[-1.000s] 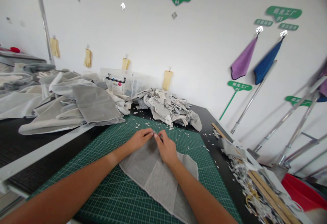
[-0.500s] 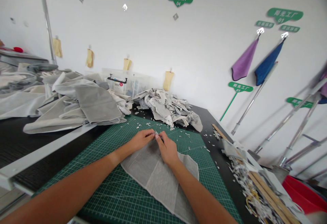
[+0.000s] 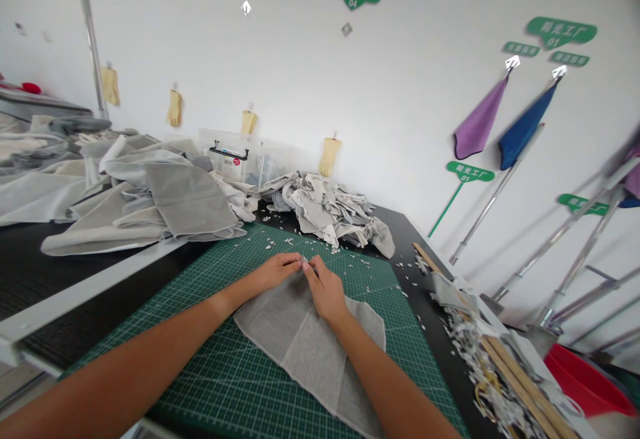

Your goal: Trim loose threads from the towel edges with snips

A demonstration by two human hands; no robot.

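Observation:
A grey cloth (image 3: 300,339) with stitched edges and lengthwise seams lies over the green cutting mat (image 3: 200,352). Its far corner is raised a little, pinched between the fingertips of both hands. My left hand (image 3: 281,269) grips this corner from the left, fingers closed. From the right, my right hand (image 3: 324,287) pinches the same corner, its thumb almost touching the left fingertips. The exact bit of fabric between the fingers is mostly hidden. My right forearm crosses over the cloth's right part.
Piles of grey cloths (image 3: 190,199) lie at the left, and a heap of scraps (image 3: 325,205) sits behind the mat. Small white trimmings dot the mat's far side. Wooden strips (image 3: 525,385), more trimmings and a red basin (image 3: 585,379) are at the right. A clear plastic box (image 3: 233,162) stands behind.
Both hands stay pinched at the cloth's corner with hardly any movement. The whole view has shifted slightly.

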